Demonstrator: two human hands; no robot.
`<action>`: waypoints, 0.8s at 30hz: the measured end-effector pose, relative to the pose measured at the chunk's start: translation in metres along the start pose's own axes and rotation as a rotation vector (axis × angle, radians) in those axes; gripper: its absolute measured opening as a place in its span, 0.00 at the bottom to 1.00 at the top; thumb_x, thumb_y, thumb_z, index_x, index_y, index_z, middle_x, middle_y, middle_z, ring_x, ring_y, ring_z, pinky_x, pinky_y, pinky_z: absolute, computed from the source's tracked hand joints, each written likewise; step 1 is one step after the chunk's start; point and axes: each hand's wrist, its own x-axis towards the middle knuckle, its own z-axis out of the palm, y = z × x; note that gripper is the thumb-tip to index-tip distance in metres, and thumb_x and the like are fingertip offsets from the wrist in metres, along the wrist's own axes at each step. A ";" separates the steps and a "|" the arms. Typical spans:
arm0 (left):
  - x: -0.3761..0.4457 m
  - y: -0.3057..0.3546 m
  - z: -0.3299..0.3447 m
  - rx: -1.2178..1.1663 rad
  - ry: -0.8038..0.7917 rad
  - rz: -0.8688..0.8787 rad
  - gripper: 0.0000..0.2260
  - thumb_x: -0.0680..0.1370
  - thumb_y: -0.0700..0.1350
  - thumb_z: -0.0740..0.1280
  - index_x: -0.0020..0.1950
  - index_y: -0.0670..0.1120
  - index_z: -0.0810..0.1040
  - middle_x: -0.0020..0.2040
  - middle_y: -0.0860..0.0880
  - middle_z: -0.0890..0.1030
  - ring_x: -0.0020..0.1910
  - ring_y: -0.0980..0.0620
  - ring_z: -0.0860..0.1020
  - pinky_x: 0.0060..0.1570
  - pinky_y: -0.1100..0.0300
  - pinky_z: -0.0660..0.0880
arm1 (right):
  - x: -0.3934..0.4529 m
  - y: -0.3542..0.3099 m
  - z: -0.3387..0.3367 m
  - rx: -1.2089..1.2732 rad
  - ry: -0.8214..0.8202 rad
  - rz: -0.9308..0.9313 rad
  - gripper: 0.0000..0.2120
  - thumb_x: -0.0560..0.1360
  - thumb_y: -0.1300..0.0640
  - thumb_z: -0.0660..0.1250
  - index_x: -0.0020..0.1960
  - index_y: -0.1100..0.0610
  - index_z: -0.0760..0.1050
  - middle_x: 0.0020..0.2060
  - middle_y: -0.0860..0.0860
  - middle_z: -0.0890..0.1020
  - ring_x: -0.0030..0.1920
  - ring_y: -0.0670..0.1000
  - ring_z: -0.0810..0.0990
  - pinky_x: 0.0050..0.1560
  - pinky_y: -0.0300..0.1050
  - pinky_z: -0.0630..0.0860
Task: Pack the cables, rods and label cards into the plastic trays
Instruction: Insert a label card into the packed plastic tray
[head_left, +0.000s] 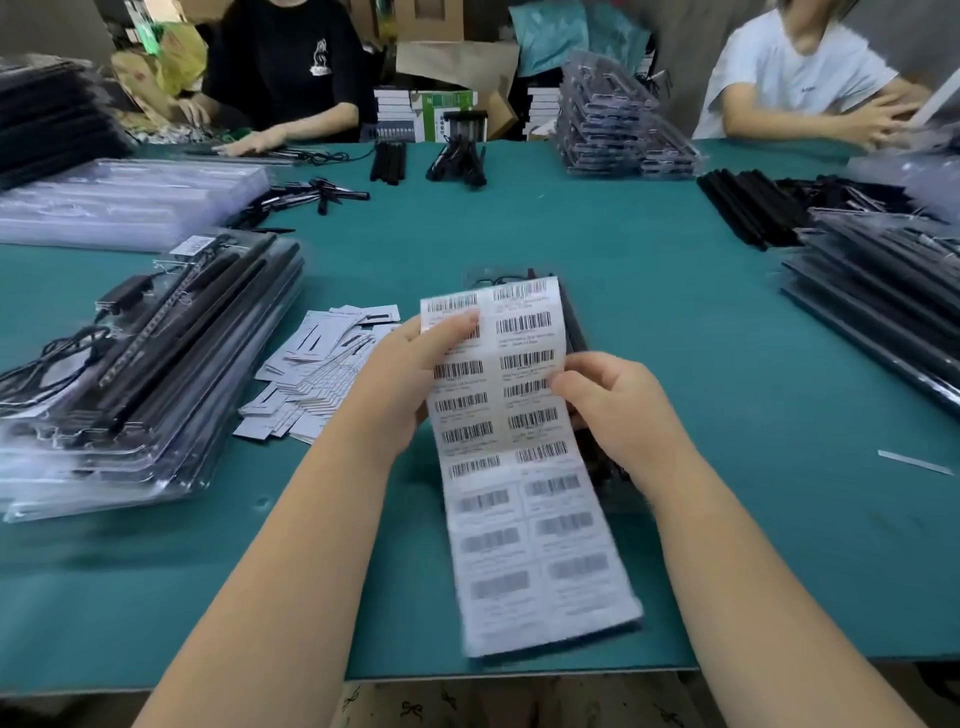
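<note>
A long white sheet of barcode labels (524, 467) hangs in front of me over the green table. My left hand (410, 374) grips its upper left edge, thumb on top. My right hand (613, 405) pinches its right edge about midway. Under the sheet lies a packed plastic tray (576, 332) with black rods and a cable, mostly hidden. A pile of white label cards (322, 374) lies left of my left hand. A stack of filled plastic trays (150, 374) with rods and cables sits at the far left.
Empty clear trays (119, 202) are stacked at the back left, filled stacks (618, 124) at the back and right (883, 296). Loose black rods (748, 208) and cables (322, 192) lie on the table (727, 467). Two people work across the table.
</note>
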 end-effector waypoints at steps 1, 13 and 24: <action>0.001 0.000 0.000 -0.001 0.016 -0.031 0.10 0.77 0.49 0.68 0.51 0.43 0.80 0.45 0.45 0.85 0.42 0.47 0.84 0.37 0.57 0.80 | 0.000 0.001 0.001 -0.034 0.080 -0.047 0.08 0.75 0.55 0.67 0.54 0.48 0.75 0.45 0.43 0.83 0.47 0.41 0.81 0.43 0.34 0.75; -0.001 -0.012 0.015 0.180 -0.123 -0.101 0.06 0.72 0.47 0.70 0.40 0.46 0.86 0.42 0.43 0.85 0.41 0.45 0.84 0.40 0.55 0.79 | 0.001 0.004 0.009 -0.537 0.269 -0.367 0.11 0.75 0.52 0.69 0.56 0.53 0.82 0.52 0.44 0.81 0.56 0.47 0.69 0.52 0.26 0.58; -0.006 -0.007 0.021 0.140 -0.041 -0.201 0.12 0.75 0.48 0.69 0.34 0.46 0.84 0.36 0.44 0.84 0.33 0.48 0.83 0.29 0.59 0.77 | 0.001 0.009 0.011 -0.505 0.223 -0.356 0.12 0.73 0.48 0.70 0.54 0.51 0.83 0.47 0.41 0.81 0.52 0.43 0.70 0.50 0.33 0.63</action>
